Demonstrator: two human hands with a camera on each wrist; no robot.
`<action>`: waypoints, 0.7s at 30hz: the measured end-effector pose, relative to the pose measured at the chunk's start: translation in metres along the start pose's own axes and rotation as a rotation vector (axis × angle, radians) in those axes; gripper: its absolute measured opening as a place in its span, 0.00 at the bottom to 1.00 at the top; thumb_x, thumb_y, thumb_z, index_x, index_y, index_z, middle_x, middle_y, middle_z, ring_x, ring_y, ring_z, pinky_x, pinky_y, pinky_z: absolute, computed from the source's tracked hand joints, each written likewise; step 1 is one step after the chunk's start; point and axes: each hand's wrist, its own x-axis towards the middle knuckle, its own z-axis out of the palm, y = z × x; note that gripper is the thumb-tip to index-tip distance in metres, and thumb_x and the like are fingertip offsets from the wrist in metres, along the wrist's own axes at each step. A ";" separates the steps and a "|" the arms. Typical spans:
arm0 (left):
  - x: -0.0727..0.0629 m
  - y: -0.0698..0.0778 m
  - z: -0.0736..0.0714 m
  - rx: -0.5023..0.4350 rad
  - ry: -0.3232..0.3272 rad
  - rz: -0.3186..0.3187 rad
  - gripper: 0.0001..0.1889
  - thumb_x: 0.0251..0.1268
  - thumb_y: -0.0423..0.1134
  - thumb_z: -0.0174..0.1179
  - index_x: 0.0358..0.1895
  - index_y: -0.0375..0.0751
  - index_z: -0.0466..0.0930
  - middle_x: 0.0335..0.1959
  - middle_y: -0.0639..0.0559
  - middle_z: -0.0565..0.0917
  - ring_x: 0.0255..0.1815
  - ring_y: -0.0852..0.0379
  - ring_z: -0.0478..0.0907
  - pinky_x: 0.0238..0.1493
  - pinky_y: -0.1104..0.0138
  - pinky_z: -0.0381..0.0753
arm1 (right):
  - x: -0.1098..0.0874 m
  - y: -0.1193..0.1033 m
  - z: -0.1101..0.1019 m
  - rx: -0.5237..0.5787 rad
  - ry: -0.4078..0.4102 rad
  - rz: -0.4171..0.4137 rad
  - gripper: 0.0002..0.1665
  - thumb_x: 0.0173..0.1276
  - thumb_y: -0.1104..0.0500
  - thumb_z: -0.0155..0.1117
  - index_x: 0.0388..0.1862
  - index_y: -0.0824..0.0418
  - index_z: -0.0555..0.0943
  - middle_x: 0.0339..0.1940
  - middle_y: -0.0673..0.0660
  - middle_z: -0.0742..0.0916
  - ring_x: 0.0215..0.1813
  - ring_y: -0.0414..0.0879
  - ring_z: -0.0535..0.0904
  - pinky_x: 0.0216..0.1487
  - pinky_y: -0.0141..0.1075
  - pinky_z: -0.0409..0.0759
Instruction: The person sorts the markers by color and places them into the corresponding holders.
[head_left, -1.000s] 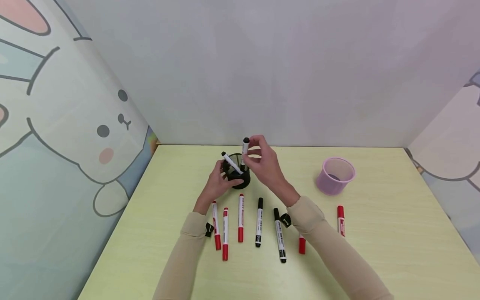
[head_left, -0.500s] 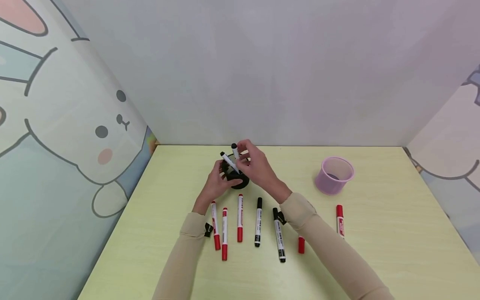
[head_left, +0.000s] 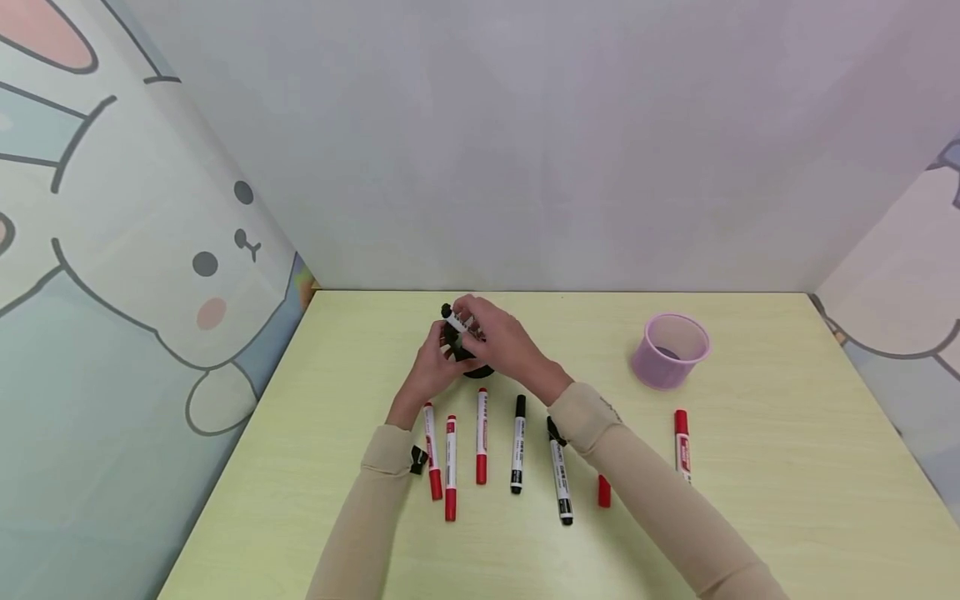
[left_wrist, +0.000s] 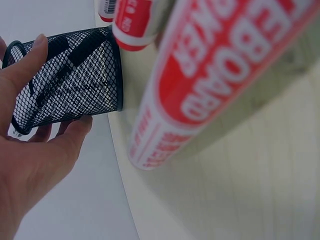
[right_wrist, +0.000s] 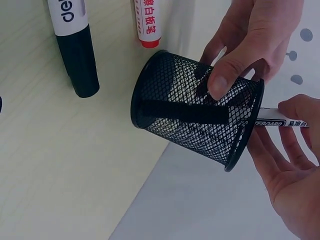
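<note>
My left hand (head_left: 431, 371) grips a black mesh pen holder (right_wrist: 195, 110) near the back of the table. The holder stands upright, with the fingers of that hand around its side. At its mouth, my right hand (head_left: 506, 333) pinches a white marker (right_wrist: 272, 117) by its upper end. The marker's black capped end shows inside, through the mesh. In the head view, a black-ended marker (head_left: 453, 317) sticks out of the holder beside the right fingers. Through the mesh in the left wrist view (left_wrist: 75, 75), dark caps are visible. The right hand hides most of the holder's mouth from above.
Several markers lie in front of the holder, among them a red one (head_left: 482, 437) and black ones (head_left: 518, 446) (head_left: 561, 483). Under the right sleeve another red one (head_left: 604, 492) is partly hidden. A pink cup (head_left: 670, 354) stands right, behind a red marker (head_left: 682, 442).
My right hand has moved left and down, lowering the white marker into the pen holder. The left hand keeps its grip in the same place.
</note>
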 end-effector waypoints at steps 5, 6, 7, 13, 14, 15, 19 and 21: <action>-0.001 0.000 0.000 0.021 -0.004 -0.002 0.42 0.64 0.29 0.71 0.76 0.40 0.54 0.75 0.40 0.66 0.75 0.42 0.64 0.75 0.54 0.66 | 0.002 0.001 0.003 -0.085 -0.072 -0.033 0.21 0.77 0.65 0.61 0.66 0.58 0.72 0.57 0.57 0.82 0.51 0.49 0.83 0.50 0.43 0.84; -0.002 0.000 0.000 0.019 -0.004 0.002 0.43 0.64 0.29 0.71 0.76 0.40 0.54 0.74 0.40 0.66 0.74 0.41 0.64 0.75 0.54 0.67 | 0.002 0.001 0.003 -0.090 -0.090 -0.035 0.21 0.78 0.65 0.61 0.66 0.58 0.72 0.57 0.57 0.82 0.52 0.49 0.82 0.50 0.43 0.84; -0.002 0.000 0.000 0.021 -0.002 0.001 0.43 0.64 0.29 0.71 0.77 0.41 0.53 0.74 0.39 0.66 0.74 0.41 0.65 0.75 0.53 0.68 | 0.002 0.001 0.003 -0.095 -0.105 -0.037 0.21 0.78 0.65 0.60 0.66 0.57 0.72 0.57 0.57 0.82 0.52 0.49 0.82 0.50 0.43 0.83; -0.001 -0.003 0.002 0.023 0.005 0.001 0.45 0.63 0.29 0.72 0.79 0.42 0.53 0.74 0.40 0.66 0.72 0.41 0.67 0.73 0.53 0.70 | 0.003 0.000 0.002 -0.111 -0.145 -0.052 0.20 0.79 0.65 0.59 0.66 0.57 0.72 0.55 0.57 0.82 0.52 0.50 0.81 0.52 0.45 0.82; -0.001 -0.003 0.002 0.020 0.006 -0.001 0.45 0.63 0.29 0.72 0.79 0.41 0.53 0.74 0.40 0.66 0.72 0.41 0.67 0.73 0.53 0.71 | 0.004 0.000 0.002 -0.113 -0.148 -0.054 0.20 0.79 0.65 0.59 0.66 0.57 0.72 0.55 0.57 0.82 0.52 0.50 0.81 0.52 0.45 0.82; -0.001 -0.003 0.003 0.019 0.008 -0.003 0.45 0.63 0.29 0.72 0.78 0.41 0.53 0.74 0.40 0.67 0.72 0.41 0.67 0.72 0.53 0.71 | 0.004 0.000 0.002 -0.114 -0.150 -0.057 0.20 0.79 0.65 0.59 0.66 0.58 0.72 0.55 0.57 0.82 0.52 0.50 0.81 0.52 0.45 0.82; 0.000 -0.003 0.004 0.008 0.011 -0.004 0.44 0.62 0.29 0.72 0.77 0.40 0.54 0.73 0.40 0.67 0.72 0.41 0.67 0.72 0.52 0.72 | 0.004 -0.001 0.002 -0.110 -0.156 -0.054 0.19 0.79 0.66 0.59 0.66 0.58 0.73 0.55 0.58 0.82 0.52 0.51 0.81 0.53 0.45 0.82; 0.000 -0.003 0.004 0.006 0.009 -0.005 0.44 0.62 0.29 0.72 0.77 0.40 0.54 0.73 0.40 0.68 0.71 0.41 0.67 0.72 0.53 0.72 | 0.004 -0.001 0.002 -0.109 -0.159 -0.048 0.19 0.78 0.66 0.59 0.65 0.59 0.73 0.54 0.58 0.82 0.52 0.51 0.81 0.54 0.45 0.82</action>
